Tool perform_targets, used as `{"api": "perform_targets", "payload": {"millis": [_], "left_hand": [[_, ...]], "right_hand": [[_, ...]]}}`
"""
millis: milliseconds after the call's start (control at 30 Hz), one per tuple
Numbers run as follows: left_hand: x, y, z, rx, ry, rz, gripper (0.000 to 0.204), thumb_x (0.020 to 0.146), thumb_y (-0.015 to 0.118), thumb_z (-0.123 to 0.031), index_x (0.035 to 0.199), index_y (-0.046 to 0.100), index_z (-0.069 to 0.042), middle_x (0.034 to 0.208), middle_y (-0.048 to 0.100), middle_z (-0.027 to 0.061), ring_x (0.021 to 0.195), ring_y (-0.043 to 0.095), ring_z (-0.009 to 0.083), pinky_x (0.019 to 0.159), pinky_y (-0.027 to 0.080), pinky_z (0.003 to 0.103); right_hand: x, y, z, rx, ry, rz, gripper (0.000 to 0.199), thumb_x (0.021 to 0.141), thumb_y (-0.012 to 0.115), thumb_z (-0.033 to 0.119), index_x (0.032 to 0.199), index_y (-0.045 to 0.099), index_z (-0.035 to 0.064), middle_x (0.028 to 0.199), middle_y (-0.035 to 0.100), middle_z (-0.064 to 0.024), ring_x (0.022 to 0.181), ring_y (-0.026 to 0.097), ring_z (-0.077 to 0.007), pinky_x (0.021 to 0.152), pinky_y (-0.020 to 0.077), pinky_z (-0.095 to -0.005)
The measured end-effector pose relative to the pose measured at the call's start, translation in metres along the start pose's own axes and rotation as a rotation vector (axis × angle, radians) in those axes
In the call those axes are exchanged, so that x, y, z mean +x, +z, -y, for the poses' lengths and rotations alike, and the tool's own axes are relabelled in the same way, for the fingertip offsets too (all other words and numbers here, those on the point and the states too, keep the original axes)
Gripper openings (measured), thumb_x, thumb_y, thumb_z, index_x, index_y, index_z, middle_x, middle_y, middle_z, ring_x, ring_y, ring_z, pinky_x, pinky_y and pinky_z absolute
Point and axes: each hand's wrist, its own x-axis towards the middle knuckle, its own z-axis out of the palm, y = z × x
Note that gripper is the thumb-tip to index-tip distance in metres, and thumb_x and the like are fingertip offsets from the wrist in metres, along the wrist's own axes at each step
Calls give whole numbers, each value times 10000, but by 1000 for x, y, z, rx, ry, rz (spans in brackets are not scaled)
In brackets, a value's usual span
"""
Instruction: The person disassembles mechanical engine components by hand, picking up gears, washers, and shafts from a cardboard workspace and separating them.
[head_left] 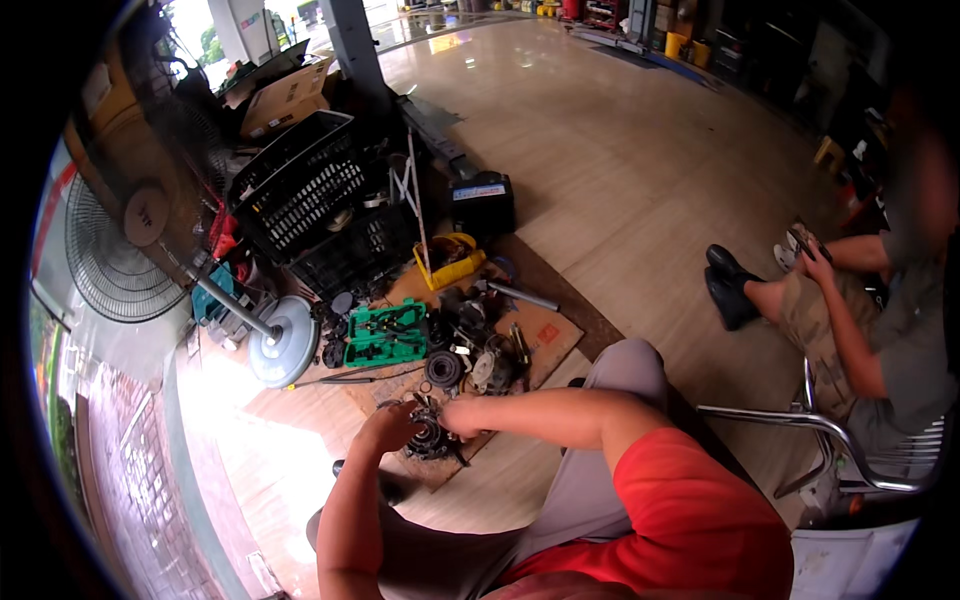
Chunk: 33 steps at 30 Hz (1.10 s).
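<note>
Recorded one dark round metal assembly (430,440), low on the near side, at the near end of a cardboard sheet (550,350), between two bare hands. Logged left hand (392,426) at its upper left, with fingers bent over the part; right hand (462,415) at its upper right, on or just beside the metal. Could not tell the tightness of either grip, nor anything small held within.

Listed beyond: black ring-shaped part (443,370); grimy pale metal part (490,372), to its right; open green tool case (400,353), farther left; yellow bin (455,268), far side; grey tube (523,296), far right.

Judged for handling: called for a flat, firm seat on the cardboard, with bracing from one side and fine fingertip work from the other. Seemed likely to tip or skid under one-sided pressure. Favoured slow, even force, without prying, and a tidy spot for loose pieces, apart from the clutter.
</note>
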Motion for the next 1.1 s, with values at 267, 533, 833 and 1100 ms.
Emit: {"api": "perform_targets", "payload": {"millis": [267, 533, 833, 1100], "left_hand": [[9, 14, 19, 23, 53, -57, 600, 827, 653, -346, 1315, 489, -38, 1187, 597, 222, 1116, 568, 362, 941, 450, 417], [-10, 14, -4, -63, 169, -136, 556, 810, 652, -308, 1281, 511, -49, 1127, 609, 243, 1067, 578, 383, 902, 461, 444], [-30, 20, -11, -101, 178, -56, 551, 820, 660, -285, 1290, 503, -44, 1224, 562, 235, 1140, 531, 384, 955, 431, 427], [-46, 7, -30, -83, 116, -48, 570, 748, 711, -196, 1259, 520, -30, 1239, 556, 218, 1121, 546, 370, 942, 446, 420]], "right_hand": [[-41, -61, -8, 72, -51, -208, 310, 729, 748, 231, 930, 661, 12, 946, 678, -153, 937, 643, -324, 772, 515, -428], [-164, -128, -4, 170, 66, -490, 444, 783, 705, 248, 1122, 530, 20, 967, 627, -184, 956, 613, -361, 809, 490, -449], [-153, -98, -29, 212, 170, -323, 401, 775, 716, 302, 994, 593, -11, 923, 660, -197, 932, 638, -355, 797, 506, -451], [-140, -98, -17, 204, 56, -400, 355, 759, 720, 330, 926, 686, 18, 915, 685, -165, 914, 652, -331, 788, 516, -426]]}}
